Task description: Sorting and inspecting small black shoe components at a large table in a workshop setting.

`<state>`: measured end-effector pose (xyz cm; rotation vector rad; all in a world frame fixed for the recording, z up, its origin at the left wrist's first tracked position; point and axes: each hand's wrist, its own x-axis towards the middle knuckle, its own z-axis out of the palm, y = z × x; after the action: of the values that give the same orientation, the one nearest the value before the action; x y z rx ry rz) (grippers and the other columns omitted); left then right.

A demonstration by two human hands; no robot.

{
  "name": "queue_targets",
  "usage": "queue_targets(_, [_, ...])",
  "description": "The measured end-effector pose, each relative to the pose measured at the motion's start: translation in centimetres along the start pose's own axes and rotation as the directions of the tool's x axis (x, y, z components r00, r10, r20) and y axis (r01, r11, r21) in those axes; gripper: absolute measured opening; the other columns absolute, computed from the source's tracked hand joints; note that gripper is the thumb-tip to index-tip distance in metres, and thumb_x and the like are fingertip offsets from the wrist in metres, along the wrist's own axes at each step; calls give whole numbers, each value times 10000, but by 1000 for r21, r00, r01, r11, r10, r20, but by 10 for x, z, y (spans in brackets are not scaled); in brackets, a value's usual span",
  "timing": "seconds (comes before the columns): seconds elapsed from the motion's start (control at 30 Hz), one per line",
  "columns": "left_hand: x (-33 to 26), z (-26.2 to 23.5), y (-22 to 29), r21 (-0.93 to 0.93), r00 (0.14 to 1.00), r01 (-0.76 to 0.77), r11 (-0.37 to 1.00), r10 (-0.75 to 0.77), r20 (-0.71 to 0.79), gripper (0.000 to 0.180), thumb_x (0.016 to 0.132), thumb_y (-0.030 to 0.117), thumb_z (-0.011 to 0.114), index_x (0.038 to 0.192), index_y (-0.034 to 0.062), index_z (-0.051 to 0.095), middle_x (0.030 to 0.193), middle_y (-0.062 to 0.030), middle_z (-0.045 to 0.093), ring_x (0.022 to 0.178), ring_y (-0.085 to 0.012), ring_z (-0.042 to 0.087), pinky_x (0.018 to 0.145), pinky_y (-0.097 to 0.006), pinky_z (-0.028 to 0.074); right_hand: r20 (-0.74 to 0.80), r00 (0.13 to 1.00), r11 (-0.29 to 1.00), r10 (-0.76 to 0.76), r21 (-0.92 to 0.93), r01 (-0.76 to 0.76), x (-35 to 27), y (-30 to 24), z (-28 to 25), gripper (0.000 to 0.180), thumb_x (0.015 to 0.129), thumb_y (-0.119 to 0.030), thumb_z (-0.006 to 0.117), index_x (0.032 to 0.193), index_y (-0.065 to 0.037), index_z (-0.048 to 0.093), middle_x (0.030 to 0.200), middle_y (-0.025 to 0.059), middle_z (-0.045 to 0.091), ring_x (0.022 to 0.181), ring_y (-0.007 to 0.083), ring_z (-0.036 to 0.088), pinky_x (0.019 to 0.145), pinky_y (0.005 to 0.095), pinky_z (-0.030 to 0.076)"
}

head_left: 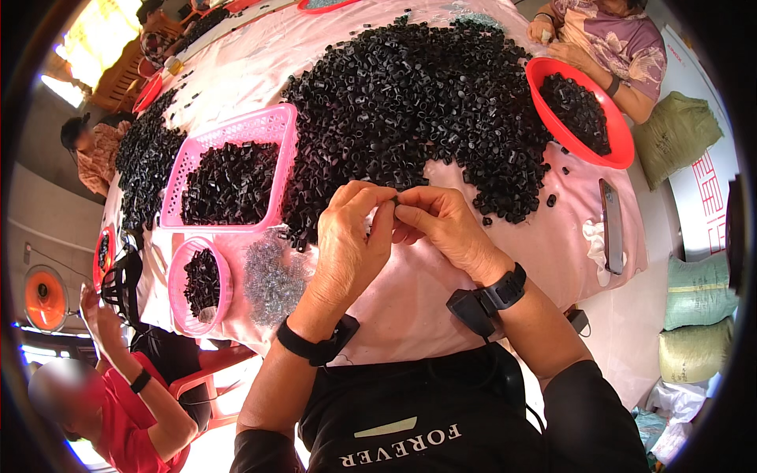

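Observation:
My left hand [354, 229] and my right hand [444, 225] meet over the near side of the table. Between their fingertips they pinch one small black plastic part [396, 202], mostly covered by the fingers. Just beyond them spreads a large heap of small black plastic parts [410, 102]. Left of my left hand lies a pile of small clear, shiny pieces [274, 276]. A pink rectangular basket [289, 158] and a smaller pink round basket [224, 276], both with black parts inside, stand further left.
A red bowl [619, 150] of black parts stands at the right, near a person [607, 47]. A phone [611, 229] lies on the pink tablecloth [544, 268]. At the left, a person in red [142, 410] sits close. Stuffed sacks [698, 292] stack beyond the right edge.

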<state>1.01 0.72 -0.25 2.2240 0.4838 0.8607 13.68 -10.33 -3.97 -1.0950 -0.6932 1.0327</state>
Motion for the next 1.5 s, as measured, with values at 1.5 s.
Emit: queue_targets(1.5, [-4,4,0,279,947,-317,907,288,142,434,754,28,763,1140,-94,606,969,-211,662,879,-389,649,769,-452,551,19,998,997,65,-48,-64,-2,-6,-4,268,1037,-235,599,1029,5,718,878,35,711,761,99,668,703,245,562])
